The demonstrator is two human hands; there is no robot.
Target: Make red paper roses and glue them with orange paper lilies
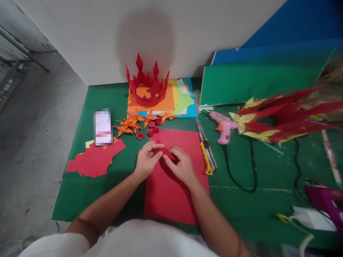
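Note:
My left hand (pixel 147 159) and my right hand (pixel 180 165) meet over a big red paper sheet (pixel 171 192) lying on the green mat (pixel 80 192). Both pinch a small folded piece of red paper (pixel 164 151), its pointed tip sticking up between the fingers. Just beyond the hands lie several small red paper roses (pixel 151 131) and orange folded paper flowers (pixel 130 124). A red paper crown (pixel 147 85) stands farther back on a stack of coloured sheets (pixel 182 101).
A phone (pixel 103 127) and red paper offcuts (pixel 95 162) lie to the left. A yellow utility knife (pixel 205 147), a pink glue gun (pixel 223 128) with its black cable, and a red-and-yellow paper plume (pixel 281 117) lie to the right. A white wall stands behind.

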